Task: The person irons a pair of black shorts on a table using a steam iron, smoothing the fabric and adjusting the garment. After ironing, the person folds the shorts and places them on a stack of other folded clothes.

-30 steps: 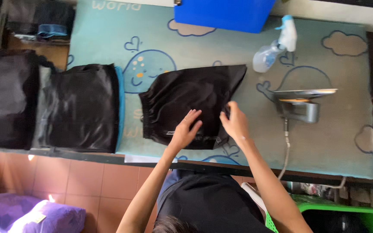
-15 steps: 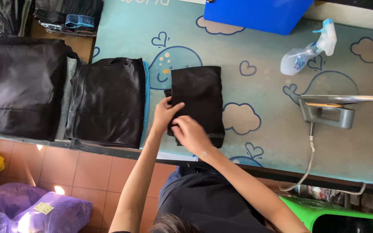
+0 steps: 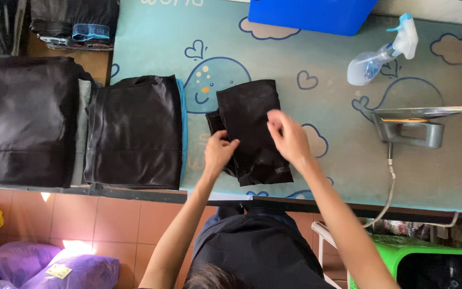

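Both hands (image 3: 252, 144) atop folded black garment (image 3: 252, 128)

You have two hands in view, the left hand (image 3: 219, 152) and the right hand (image 3: 289, 136), both at one folded black garment (image 3: 252, 128) mid-frame. At the left lie two stacks of black cloth (image 3: 135, 131). Along the top right: one blue bin (image 3: 311, 15) and one spray bottle (image 3: 383, 51). At the right stands one iron (image 3: 415, 126). Lower left holds two purple bags (image 3: 76, 270).

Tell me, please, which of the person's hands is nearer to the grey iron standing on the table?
Right. The right hand hovers over the folded black garment, on the side towards the iron; the left hand grips the garment's far edge.
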